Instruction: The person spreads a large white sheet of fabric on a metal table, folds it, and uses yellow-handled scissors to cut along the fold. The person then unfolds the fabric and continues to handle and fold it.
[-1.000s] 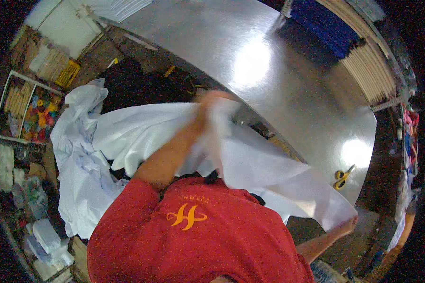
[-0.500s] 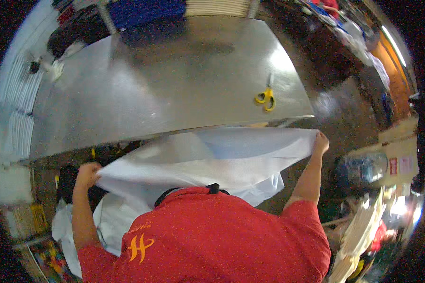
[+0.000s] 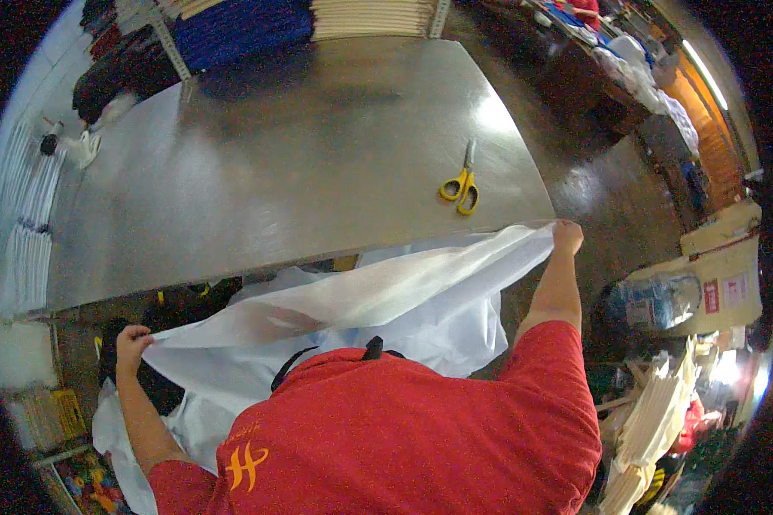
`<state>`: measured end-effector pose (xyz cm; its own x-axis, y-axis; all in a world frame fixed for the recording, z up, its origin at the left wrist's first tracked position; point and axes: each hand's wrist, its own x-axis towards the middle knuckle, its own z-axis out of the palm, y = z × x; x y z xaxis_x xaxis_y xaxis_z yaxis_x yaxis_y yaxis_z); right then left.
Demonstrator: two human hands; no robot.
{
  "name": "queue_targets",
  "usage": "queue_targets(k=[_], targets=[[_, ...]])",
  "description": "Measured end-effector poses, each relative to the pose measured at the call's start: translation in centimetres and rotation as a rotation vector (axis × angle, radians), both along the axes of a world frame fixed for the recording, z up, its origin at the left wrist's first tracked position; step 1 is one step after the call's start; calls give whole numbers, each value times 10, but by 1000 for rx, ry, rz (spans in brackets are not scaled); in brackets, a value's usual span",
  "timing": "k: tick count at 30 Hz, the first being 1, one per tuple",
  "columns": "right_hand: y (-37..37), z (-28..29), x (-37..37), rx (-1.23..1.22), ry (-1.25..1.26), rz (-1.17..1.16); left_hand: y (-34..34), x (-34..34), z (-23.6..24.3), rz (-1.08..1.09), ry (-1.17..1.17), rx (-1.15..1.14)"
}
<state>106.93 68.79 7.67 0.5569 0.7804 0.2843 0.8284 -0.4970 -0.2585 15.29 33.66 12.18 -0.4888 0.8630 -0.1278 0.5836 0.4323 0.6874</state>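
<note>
A large white cloth [image 3: 378, 287] is stretched between my two hands along the near edge of the metal table [image 3: 318, 172]. It is thin and slightly see-through, and its lower folds hang in front of my body. My left hand [image 3: 132, 348] pinches one corner, low at the left. At the table's right near corner, my right hand [image 3: 567, 236] is closed on the other end, higher than the left. Yellow-handled scissors [image 3: 462, 184] lie on the table top, a little left of my right hand, blades pointing away.
Stacks of blue cloth [image 3: 245, 34] and cream cloth [image 3: 371, 19] stand beyond the table. Folded white stacks [image 3: 27, 266] line the left side. A white glove [image 3: 86, 149] lies at the table's left edge. Cardboard boxes [image 3: 721, 287] and a plastic-wrapped bundle [image 3: 657, 302] are at the right.
My left hand has moved down and left, and my right hand slightly up and left. The cloth between them is pulled into a longer, tauter slant. The scissors lie still on the table.
</note>
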Motion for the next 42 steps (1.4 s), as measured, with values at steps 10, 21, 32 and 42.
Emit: queue_targets(k=[10, 21, 32, 42], targets=[[4, -4, 44, -136, 58, 393, 9, 5, 8, 74, 293, 35], [22, -19, 70, -173, -69, 293, 90, 20, 7, 485, 471, -130], [-2, 10, 34, -198, -58, 316, 81, -12, -24, 208, 674, -37], [-9, 1, -18, 117, 8, 44, 71, -21, -33, 335, 597, -48]])
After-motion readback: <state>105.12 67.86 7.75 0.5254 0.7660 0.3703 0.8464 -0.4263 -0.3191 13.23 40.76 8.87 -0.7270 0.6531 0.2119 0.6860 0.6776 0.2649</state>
